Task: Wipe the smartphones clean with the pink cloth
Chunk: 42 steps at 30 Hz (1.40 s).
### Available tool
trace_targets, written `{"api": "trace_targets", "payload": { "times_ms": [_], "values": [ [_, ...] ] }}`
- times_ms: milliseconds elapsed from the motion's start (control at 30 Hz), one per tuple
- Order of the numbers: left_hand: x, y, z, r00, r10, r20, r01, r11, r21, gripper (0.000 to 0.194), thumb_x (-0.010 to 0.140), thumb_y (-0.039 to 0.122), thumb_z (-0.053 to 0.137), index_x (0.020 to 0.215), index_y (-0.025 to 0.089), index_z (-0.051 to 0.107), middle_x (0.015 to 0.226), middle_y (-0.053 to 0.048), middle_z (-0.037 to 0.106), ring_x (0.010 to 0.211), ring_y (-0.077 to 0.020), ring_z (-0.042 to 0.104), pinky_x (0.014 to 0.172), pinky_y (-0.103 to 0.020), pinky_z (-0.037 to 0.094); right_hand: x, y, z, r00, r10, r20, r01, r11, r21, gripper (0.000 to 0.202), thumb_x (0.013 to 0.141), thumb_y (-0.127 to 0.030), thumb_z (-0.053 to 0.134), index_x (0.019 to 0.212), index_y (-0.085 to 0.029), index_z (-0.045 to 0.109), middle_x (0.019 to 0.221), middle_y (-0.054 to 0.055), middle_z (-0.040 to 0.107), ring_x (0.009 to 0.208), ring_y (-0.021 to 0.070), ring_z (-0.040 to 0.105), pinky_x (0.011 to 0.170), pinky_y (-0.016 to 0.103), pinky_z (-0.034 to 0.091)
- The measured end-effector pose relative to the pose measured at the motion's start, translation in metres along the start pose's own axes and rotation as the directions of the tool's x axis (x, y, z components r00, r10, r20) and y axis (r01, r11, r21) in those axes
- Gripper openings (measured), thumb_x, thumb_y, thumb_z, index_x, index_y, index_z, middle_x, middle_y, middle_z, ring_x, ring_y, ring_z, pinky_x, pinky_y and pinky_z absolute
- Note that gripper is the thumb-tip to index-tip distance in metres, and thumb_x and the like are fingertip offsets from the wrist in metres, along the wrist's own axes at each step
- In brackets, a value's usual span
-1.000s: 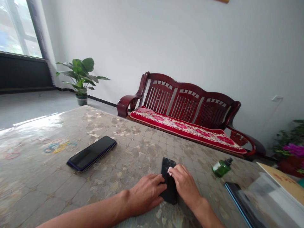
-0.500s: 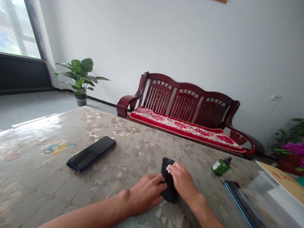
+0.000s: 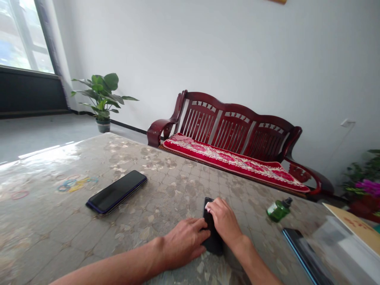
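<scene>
A black smartphone [image 3: 213,241] lies flat on the patterned tablecloth in front of me. My left hand [image 3: 187,240] rests along its left edge, fingertips bent against the side and thumb near the lower end, steadying it. My right hand [image 3: 225,221] covers part of the phone's upper half. Between its closed fingers is a small pale pink-white tissue or cloth [image 3: 208,207], pressed near the top of the screen. Its exact material is too small to tell. Both hands hide much of the phone.
Left on the table [image 3: 133,237] lie another dark phone [image 3: 117,191] and several rubber bands [image 3: 71,185]. At right are a green spray bottle [image 3: 278,210], a blue-edged phone [image 3: 301,253] and a box [image 3: 356,233]. Beyond stands a wooden bench [image 3: 231,126].
My right hand has slid slightly up and left across the phone with the tissue or cloth. The left hand keeps its place. The whole view has shifted a little.
</scene>
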<state>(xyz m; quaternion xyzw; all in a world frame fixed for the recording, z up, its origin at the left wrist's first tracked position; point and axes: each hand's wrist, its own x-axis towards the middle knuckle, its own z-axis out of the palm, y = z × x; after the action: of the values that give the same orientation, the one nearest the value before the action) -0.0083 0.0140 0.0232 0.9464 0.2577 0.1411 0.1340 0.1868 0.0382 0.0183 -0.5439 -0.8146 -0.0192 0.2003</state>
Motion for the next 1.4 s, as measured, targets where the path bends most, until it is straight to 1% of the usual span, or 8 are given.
{"api": "trace_targets", "payload": {
  "times_ms": [167,300,433,733,933,1033,1267,1400],
  "values": [
    [0.001,0.000,0.003,1.000,-0.005,-0.010,0.005,1.000,0.001,0.022,0.088,0.026,0.063,0.109,0.022,0.060,0.115,-0.006,0.061,0.105,-0.0237,0.061,0.096,-0.034,0.049,-0.015,-0.008,-0.006,0.997,-0.073,0.034,0.073,0.997,0.007,0.022,0.091,-0.005,0.050,0.087,-0.023,0.063,0.087,0.001,0.059,0.087,0.0180,0.055,0.076,0.027,0.045],
    [0.000,0.000,0.001,1.000,-0.007,-0.002,0.007,1.000,0.003,0.023,0.088,0.026,0.063,0.110,0.022,0.059,0.115,-0.006,0.061,0.102,-0.0234,0.062,0.094,-0.034,0.050,0.004,0.003,0.005,0.999,-0.028,-0.023,0.028,1.000,0.011,0.024,0.090,-0.005,0.048,0.088,-0.023,0.064,0.088,0.002,0.061,0.087,0.0168,0.057,0.077,0.026,0.046],
    [0.000,0.000,0.000,1.000,-0.004,0.009,0.004,1.000,0.002,0.022,0.089,0.026,0.061,0.111,0.022,0.058,0.116,-0.005,0.061,0.102,-0.0227,0.062,0.094,-0.033,0.050,0.020,0.011,0.015,0.996,0.002,-0.085,0.000,1.000,0.027,0.026,0.090,-0.005,0.045,0.082,-0.023,0.063,0.084,0.002,0.061,0.079,0.0158,0.058,0.070,0.025,0.047],
    [0.001,-0.001,0.003,1.000,0.002,-0.012,-0.002,1.000,0.008,0.019,0.088,0.026,0.063,0.106,0.021,0.060,0.113,-0.006,0.061,0.104,-0.0236,0.061,0.096,-0.034,0.049,-0.023,-0.014,-0.002,0.997,-0.077,-0.027,0.078,0.997,0.026,0.021,0.089,-0.005,0.050,0.087,-0.024,0.059,0.089,0.001,0.061,0.085,0.0187,0.055,0.076,0.031,0.046],
    [0.001,-0.002,0.004,1.000,0.006,-0.016,-0.006,1.000,0.003,0.020,0.089,0.026,0.060,0.109,0.022,0.059,0.114,-0.006,0.062,0.102,-0.0229,0.062,0.094,-0.033,0.049,0.000,-0.002,0.011,0.997,-0.006,-0.075,0.007,1.000,0.022,0.026,0.088,-0.002,0.046,0.086,-0.023,0.061,0.089,0.002,0.065,0.084,0.0176,0.058,0.076,0.029,0.047],
    [0.000,-0.002,0.003,1.000,0.002,-0.009,-0.002,1.000,0.006,0.022,0.088,0.026,0.062,0.110,0.022,0.059,0.115,-0.006,0.062,0.101,-0.0228,0.062,0.094,-0.033,0.050,0.007,0.002,0.012,0.998,0.007,-0.062,-0.006,1.000,0.020,0.027,0.086,-0.001,0.046,0.087,-0.023,0.062,0.089,0.002,0.067,0.083,0.0172,0.059,0.076,0.029,0.047],
    [0.001,0.000,-0.001,1.000,0.000,0.002,0.000,1.000,-0.002,0.023,0.088,0.025,0.064,0.110,0.021,0.060,0.118,-0.007,0.062,0.107,-0.0244,0.062,0.097,-0.035,0.049,-0.028,-0.009,-0.003,0.996,-0.076,-0.053,0.077,0.996,0.036,0.023,0.089,-0.004,0.047,0.091,-0.023,0.061,0.091,0.002,0.064,0.086,0.0187,0.057,0.078,0.030,0.047],
    [0.001,0.001,-0.002,1.000,-0.004,0.008,0.004,1.000,-0.004,0.023,0.088,0.025,0.064,0.110,0.021,0.060,0.118,-0.007,0.062,0.106,-0.0242,0.062,0.096,-0.035,0.049,-0.028,-0.005,-0.003,0.994,-0.067,-0.086,0.069,0.997,0.025,0.024,0.089,-0.004,0.046,0.089,-0.023,0.061,0.089,0.002,0.061,0.084,0.0186,0.056,0.076,0.030,0.046]
  ]
}}
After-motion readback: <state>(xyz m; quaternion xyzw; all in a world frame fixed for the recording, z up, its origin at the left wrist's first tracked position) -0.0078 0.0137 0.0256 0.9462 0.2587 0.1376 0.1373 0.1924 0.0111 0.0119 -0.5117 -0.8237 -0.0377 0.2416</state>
